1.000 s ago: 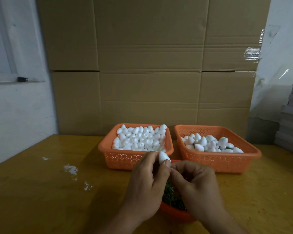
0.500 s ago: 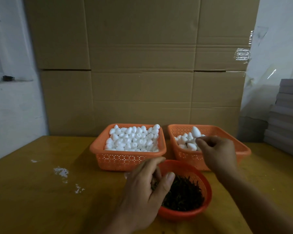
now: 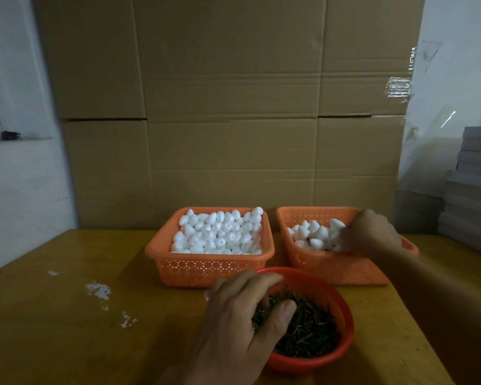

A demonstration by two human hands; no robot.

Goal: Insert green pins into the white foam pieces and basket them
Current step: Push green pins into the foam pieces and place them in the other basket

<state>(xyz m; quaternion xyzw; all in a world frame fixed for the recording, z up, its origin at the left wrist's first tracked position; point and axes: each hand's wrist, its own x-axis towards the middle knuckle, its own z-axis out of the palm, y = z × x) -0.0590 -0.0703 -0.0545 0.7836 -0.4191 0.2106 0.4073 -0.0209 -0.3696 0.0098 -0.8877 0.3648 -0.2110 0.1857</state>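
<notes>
Reaching into the round orange-red plastic bowl [image 3: 342,348], the left hand [image 3: 242,326] has its fingers curled down among the heap of thin dark green pins [image 3: 308,326]; thumb and forefinger look closed toward each other as if pinching at the pile, but whether a pin is actually caught between them cannot be told. The right hand [image 3: 372,234] is well apart from it, over the right-hand orange perforated plastic basket [image 3: 331,268], with its fingers bent down onto the small pile of white egg-shaped foam pieces [image 3: 314,234] lying there; whether it grips one or has just let one go cannot be told. The left-hand orange perforated basket [image 3: 206,269], just beside the other, is nearly full of the loose white foam pieces [image 3: 217,232].

By the look of it, one cycle is ending with a piece at the right basket and another is starting at the pins. The next move would call for isolating a single pin from the tangle, taking a fresh foam piece from the full basket, and bringing both together in front of the bowl on the yellow wooden table [image 3: 67,329].
</notes>
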